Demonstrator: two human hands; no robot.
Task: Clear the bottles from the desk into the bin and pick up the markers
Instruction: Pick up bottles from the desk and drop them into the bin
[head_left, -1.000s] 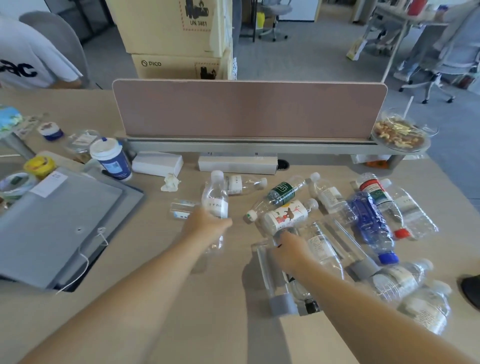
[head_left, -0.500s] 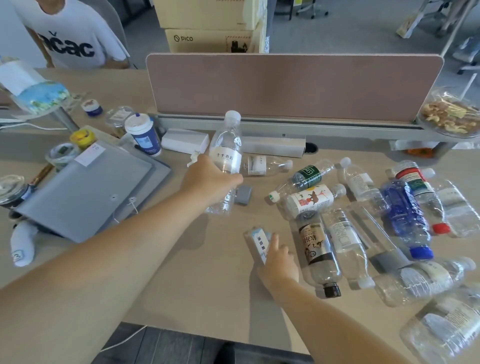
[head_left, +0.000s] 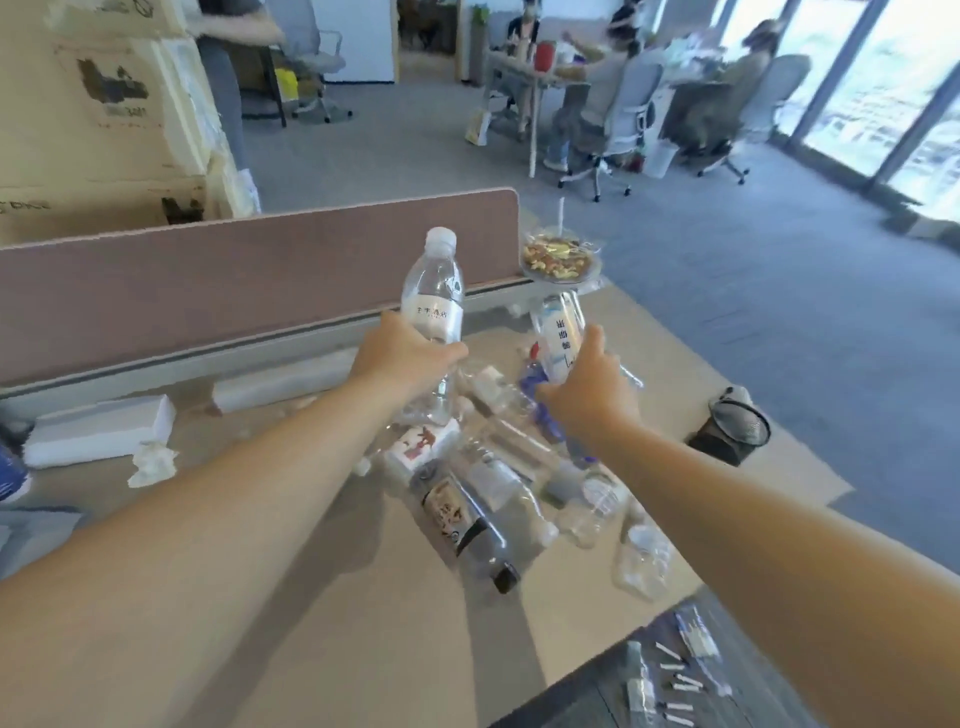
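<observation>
My left hand grips a clear bottle with a white cap and white label, held upright above the desk. My right hand grips a second clear bottle with a white and blue label, raised and tilted. Below both hands, several empty bottles lie in a heap on the desk, among them a dark-labelled bottle with a black cap and a blue bottle. A black mesh bin stands on the floor past the desk's right edge. Several markers lie on the dark floor at lower right.
A pink divider panel runs along the back of the desk. A bowl of nuts sits at its right end. White boxes and a crumpled tissue lie at left. Cardboard boxes are stacked behind; people sit at a far table.
My right hand has picked a labelled bottle up off the desk and raised it. My left hand has lifted its bottle higher. The view has swung right, bringing the bin into sight.
</observation>
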